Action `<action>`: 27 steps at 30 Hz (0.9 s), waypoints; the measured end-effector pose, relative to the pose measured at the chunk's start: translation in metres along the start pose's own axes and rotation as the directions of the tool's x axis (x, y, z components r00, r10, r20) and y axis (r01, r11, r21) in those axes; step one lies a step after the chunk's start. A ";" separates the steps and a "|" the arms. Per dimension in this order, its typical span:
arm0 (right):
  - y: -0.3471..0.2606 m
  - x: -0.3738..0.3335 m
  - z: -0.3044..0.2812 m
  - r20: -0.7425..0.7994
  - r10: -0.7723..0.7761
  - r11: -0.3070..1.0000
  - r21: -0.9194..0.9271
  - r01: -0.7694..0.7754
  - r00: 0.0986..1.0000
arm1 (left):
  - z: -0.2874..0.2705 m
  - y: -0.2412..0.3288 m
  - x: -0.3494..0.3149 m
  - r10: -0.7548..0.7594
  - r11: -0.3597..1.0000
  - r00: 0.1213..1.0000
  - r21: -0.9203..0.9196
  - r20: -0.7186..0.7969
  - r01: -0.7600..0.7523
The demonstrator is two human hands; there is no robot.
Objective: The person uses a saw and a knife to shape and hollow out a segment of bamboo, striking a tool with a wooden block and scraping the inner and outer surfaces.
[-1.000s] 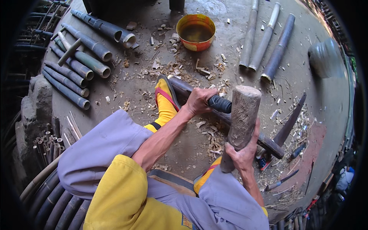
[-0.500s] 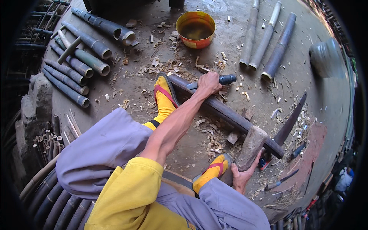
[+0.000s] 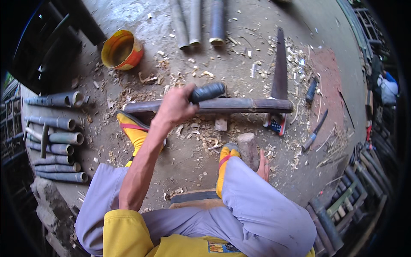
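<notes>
My left hand (image 3: 175,105) is closed round a tool with a dark, ridged handle (image 3: 207,92) that sticks out to the right; its working end is hidden. The fist is over a dark bamboo pole (image 3: 239,105), which lies crosswise in front of me, its left end by my left foot in a yellow sock (image 3: 137,132). A stubby wooden block (image 3: 248,150) stands beside my right foot (image 3: 223,167). Next to it, partly behind my knee, my right hand (image 3: 264,166) has its fingers stretched out. It is open, and nothing shows in it.
A handsaw (image 3: 280,68) lies beyond the pole's right end, with a knife (image 3: 315,130) farther right. Bamboo tubes lie at the left (image 3: 55,137) and far middle (image 3: 195,21). A yellow-red bucket (image 3: 128,55) stands far left. Wood shavings litter the floor.
The view has turned to the right. My right hand has let go of the wooden block, which is now lower beside my foot. My left hand still grips the dark-handled tool.
</notes>
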State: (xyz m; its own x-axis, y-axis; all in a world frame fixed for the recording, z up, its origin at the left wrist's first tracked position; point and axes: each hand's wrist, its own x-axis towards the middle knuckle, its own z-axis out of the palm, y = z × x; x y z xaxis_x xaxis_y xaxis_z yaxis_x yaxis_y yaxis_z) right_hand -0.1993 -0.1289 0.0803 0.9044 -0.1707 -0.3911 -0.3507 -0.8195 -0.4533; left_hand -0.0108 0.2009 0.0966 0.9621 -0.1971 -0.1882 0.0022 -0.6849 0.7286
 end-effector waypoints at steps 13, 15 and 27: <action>-0.004 0.039 -0.027 -0.023 -0.080 0.980 0.179 0.083 0.996 | 0.085 0.117 -0.024 0.563 0.826 0.790 -0.142 0.242 -0.545; 0.042 0.067 -0.026 -0.305 0.102 0.965 0.261 -0.021 0.947 | 0.065 0.100 -0.020 0.380 0.925 0.918 -0.067 0.112 -0.375; 0.276 0.234 -0.093 -0.519 0.525 0.831 0.140 -0.539 0.675 | -0.025 -0.131 -0.076 -0.117 0.835 0.989 0.532 -0.086 0.145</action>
State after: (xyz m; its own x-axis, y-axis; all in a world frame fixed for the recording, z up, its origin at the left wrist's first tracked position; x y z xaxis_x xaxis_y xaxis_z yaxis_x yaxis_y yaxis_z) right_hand -0.0618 -0.4461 -0.0614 0.5523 -0.8292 -0.0857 -0.8124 -0.5124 -0.2781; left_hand -0.0776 0.3232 0.0320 0.9752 -0.0549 -0.2146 -0.0039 -0.9730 0.2308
